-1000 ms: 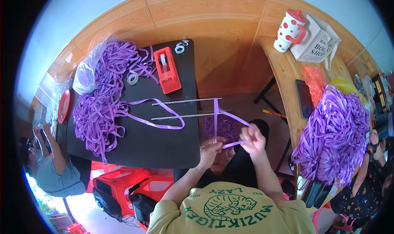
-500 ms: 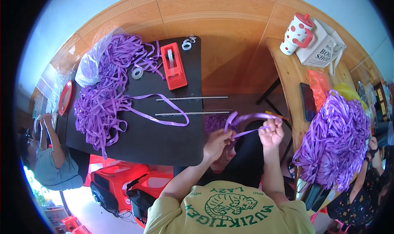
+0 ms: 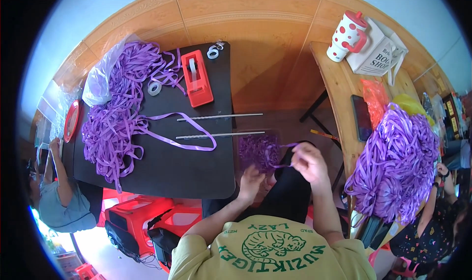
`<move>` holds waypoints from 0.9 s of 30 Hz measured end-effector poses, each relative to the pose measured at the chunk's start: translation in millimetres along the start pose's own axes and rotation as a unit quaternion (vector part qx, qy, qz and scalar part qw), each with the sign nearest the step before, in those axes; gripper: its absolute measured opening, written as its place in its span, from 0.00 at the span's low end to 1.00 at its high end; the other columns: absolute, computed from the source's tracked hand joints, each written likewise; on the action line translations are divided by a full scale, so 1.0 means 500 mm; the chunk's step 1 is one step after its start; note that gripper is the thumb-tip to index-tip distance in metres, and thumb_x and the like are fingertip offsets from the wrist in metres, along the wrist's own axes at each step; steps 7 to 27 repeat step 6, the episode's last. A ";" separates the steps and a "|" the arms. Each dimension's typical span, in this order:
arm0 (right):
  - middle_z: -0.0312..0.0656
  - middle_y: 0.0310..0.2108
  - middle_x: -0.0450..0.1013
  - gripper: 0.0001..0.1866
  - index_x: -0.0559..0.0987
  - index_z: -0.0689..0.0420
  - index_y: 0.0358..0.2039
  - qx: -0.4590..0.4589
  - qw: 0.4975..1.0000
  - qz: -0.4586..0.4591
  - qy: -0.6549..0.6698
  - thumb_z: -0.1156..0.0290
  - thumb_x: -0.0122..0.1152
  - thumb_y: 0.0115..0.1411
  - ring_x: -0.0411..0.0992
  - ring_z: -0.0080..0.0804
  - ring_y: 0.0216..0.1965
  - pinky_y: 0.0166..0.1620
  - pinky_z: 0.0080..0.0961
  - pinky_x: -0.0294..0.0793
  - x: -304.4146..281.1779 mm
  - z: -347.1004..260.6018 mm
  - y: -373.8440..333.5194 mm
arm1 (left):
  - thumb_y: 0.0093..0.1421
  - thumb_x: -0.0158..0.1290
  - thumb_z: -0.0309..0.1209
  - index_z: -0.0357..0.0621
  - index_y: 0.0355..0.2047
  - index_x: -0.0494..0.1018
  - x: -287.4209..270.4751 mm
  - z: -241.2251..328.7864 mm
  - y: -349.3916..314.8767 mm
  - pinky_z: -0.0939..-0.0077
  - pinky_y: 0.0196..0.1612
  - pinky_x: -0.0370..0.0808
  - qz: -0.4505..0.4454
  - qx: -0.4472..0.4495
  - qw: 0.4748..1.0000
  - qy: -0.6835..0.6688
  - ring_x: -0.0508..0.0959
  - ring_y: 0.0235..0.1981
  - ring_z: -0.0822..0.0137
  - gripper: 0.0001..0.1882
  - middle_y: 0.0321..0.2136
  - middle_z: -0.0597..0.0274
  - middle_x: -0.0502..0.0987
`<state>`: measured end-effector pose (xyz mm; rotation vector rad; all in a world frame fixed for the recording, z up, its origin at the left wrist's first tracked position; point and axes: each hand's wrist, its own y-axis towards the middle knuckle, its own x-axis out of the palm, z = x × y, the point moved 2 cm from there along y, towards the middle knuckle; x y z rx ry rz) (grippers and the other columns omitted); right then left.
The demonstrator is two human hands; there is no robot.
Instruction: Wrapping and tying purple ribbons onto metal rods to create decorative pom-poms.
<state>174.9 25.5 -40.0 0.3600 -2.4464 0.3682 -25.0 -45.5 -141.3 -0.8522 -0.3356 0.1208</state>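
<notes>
My right hand [image 3: 309,163] is raised over my knee, its fingers curled on a loop of thin purple ribbon [image 3: 287,166]. That loop stretches left toward a clear box of purple ribbon [image 3: 256,150] below, beside the dark table's edge. Nearer to me, my left hand [image 3: 251,185] hangs by the table's corner, fingers apart and blurred at the tips, with no ribbon visible in it. Two thin metal rods [image 3: 221,116] lie across the table and jut past its right edge. A loose ribbon strand [image 3: 210,132] curves around their left ends from the large purple ribbon heap [image 3: 110,132].
On the dark table [image 3: 162,174] stand a red tape dispenser [image 3: 197,78] and tape rolls [image 3: 154,88]. The wooden table [image 3: 339,103] at right bears another ribbon heap [image 3: 396,162], a phone [image 3: 361,118] and a dotted tumbler [image 3: 347,36]. Other people sit at both sides.
My left hand has let go of the ribbon and moved down. My right hand has shifted left and slightly lower, with the ribbon loop dropping toward the box. The view has shifted slightly.
</notes>
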 end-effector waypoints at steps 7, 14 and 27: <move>0.46 0.17 0.73 0.07 0.78 0.62 0.33 0.158 0.942 -0.091 -0.282 0.74 0.52 0.60 0.60 0.16 0.11 0.15 0.10 0.52 0.051 0.010 0.005 | 0.55 0.56 0.31 0.41 0.63 0.48 0.064 0.199 -0.095 0.64 0.63 0.52 -0.231 0.463 0.790 0.329 0.61 0.57 0.54 0.40 0.57 0.55 0.62; 0.46 0.17 0.73 0.07 0.78 0.62 0.33 0.158 0.942 -0.091 -0.282 0.74 0.52 0.60 0.60 0.16 0.11 0.15 0.10 0.52 0.051 0.010 0.005 | 0.55 0.56 0.31 0.41 0.63 0.48 0.064 0.199 -0.095 0.64 0.63 0.52 -0.231 0.463 0.790 0.329 0.61 0.57 0.54 0.40 0.57 0.55 0.62; 0.46 0.17 0.73 0.07 0.78 0.62 0.33 0.158 0.942 -0.091 -0.282 0.74 0.52 0.60 0.60 0.16 0.11 0.15 0.10 0.52 0.051 0.010 0.005 | 0.55 0.56 0.31 0.41 0.63 0.48 0.064 0.199 -0.095 0.64 0.63 0.52 -0.231 0.463 0.790 0.329 0.61 0.57 0.54 0.40 0.57 0.55 0.62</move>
